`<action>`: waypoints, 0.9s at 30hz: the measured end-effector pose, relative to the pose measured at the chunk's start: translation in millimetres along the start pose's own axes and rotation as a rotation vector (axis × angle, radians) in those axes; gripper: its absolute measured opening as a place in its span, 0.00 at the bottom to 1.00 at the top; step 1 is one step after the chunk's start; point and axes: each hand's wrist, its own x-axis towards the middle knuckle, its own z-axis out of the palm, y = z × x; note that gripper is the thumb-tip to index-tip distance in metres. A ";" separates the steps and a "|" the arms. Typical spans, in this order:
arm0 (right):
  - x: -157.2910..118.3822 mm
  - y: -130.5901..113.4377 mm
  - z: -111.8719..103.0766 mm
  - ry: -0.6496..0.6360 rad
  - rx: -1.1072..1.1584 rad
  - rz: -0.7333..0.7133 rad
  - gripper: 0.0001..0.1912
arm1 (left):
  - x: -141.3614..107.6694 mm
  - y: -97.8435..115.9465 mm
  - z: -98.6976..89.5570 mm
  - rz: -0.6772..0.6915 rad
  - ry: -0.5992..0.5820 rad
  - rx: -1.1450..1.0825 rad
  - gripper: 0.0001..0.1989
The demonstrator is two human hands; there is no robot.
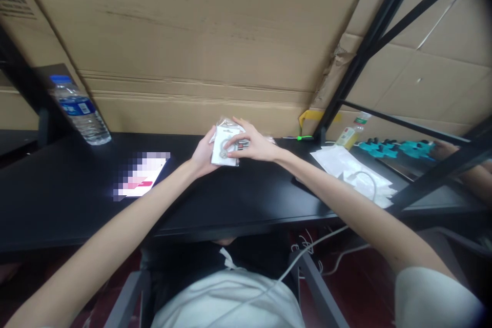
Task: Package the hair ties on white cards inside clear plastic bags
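Note:
Above the black table (215, 200), both hands are together on a small white card packet (218, 142) in clear plastic. A small greyish round item (223, 153) shows on the card's face, partly covered by fingers. My left hand (203, 155) grips the packet from its left edge, with its fingers mostly hidden behind. From the right, my right hand (255, 142) is closed over the packet, fingertips bent onto its front. More clear wrapping sticks out behind the card at the top; what lies beneath it is hidden.
A lit phone (144, 177) lies left of my hands, with a water bottle (80, 110) behind it. White papers (338, 161), a drink bottle (351, 130) and teal parts (378, 149) are at right, near a black metal frame (365, 56). Another person's hand (444, 151) shows there. Cardboard (211, 36) stands behind.

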 end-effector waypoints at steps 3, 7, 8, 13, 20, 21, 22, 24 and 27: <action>0.0 3.4 4.8 0.010 -0.025 -0.019 0.15 | -0.2 -0.2 -0.8 -0.005 -0.015 -0.002 0.31; 1.4 3.6 5.7 -0.007 -0.084 -0.118 0.15 | -1.0 -1.0 1.1 0.009 -0.026 -0.002 0.31; 1.7 2.6 5.1 -0.013 -0.098 -0.138 0.15 | -1.3 -1.2 1.8 0.011 -0.026 -0.001 0.32; 1.3 -1.5 2.5 -0.019 -0.114 -0.187 0.15 | -3.1 -0.4 4.9 -0.015 -0.065 -0.013 0.33; -5.1 -5.5 3.0 0.033 -0.014 -0.155 0.18 | -5.2 1.1 7.9 -0.018 -0.054 -0.045 0.32; -5.7 -6.8 3.3 0.050 0.017 -0.140 0.20 | -5.7 1.2 8.5 -0.017 -0.041 -0.047 0.32; -5.9 -7.8 3.7 0.069 0.047 -0.123 0.21 | -6.2 1.5 9.2 -0.015 -0.028 -0.048 0.32; -5.5 -8.5 4.5 0.116 0.089 -0.091 0.25 | -7.1 1.9 10.6 -0.007 0.001 -0.044 0.32; -5.7 -5.4 5.3 0.208 0.086 -0.060 0.29 | -7.1 2.4 12.3 0.019 0.050 -0.042 0.32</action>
